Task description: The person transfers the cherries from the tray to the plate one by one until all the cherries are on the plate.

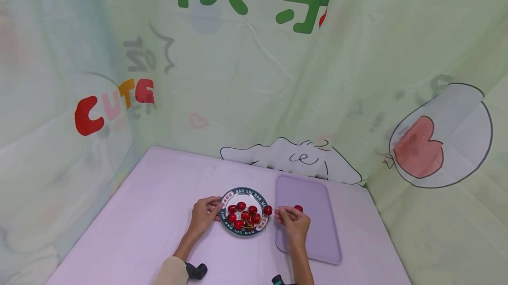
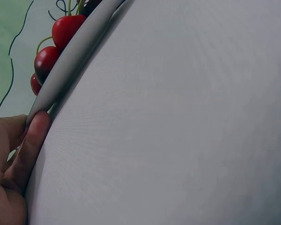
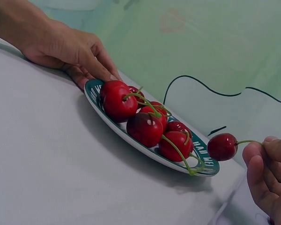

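A round plate (image 1: 260,200) with a dark green lettered rim holds several red cherries (image 1: 240,206), some with green stems. My left hand (image 1: 203,215) grips the plate's left edge, thumb on the rim and a finger beneath it, as the left wrist view shows. In the right wrist view, my right hand (image 3: 271,176) pinches a single cherry (image 3: 222,146) by its stem. That cherry hangs by the plate's right rim; whether it touches the rim I cannot tell.
A purple rectangular tray (image 1: 317,236) lies to the right of the plate, partly under my right hand. Another cherry (image 1: 298,208) shows there just beyond that hand. A printed curtain (image 1: 246,77) stands behind the pale table (image 1: 155,196).
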A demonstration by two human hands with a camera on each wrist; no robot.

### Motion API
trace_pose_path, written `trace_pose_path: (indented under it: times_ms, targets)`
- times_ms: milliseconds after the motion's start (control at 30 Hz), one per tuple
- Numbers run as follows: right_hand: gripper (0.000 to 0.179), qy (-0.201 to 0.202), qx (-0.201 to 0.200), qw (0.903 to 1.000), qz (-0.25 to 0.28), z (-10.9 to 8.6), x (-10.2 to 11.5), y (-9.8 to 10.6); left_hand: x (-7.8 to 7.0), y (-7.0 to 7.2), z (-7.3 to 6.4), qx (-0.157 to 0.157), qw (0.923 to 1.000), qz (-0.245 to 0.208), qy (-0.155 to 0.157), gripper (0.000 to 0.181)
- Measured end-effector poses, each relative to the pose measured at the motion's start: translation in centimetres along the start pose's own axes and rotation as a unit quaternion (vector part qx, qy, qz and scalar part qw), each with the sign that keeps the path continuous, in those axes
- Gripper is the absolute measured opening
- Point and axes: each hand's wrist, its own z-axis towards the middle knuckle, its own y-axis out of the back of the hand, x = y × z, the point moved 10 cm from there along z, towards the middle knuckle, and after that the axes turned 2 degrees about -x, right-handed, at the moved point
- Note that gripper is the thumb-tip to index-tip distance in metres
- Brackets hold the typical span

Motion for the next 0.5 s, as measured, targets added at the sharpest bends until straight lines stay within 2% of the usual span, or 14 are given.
trace_pose_path:
  times_ms: [400,500]
  targets:
    - [0.025,0.006,-0.005,1.0,-0.003,0.6,-1.6,-1.0,-0.4,0.1,-0.3,-0.003,1.0,0.005,-0.006,0.031]
    - [0.025,0.009,-0.008,0.9999,0.011,0.6,-1.9,-1.3,-0.6,0.1,-0.4,-0.005,0.9999,0.006,-0.01,0.032]
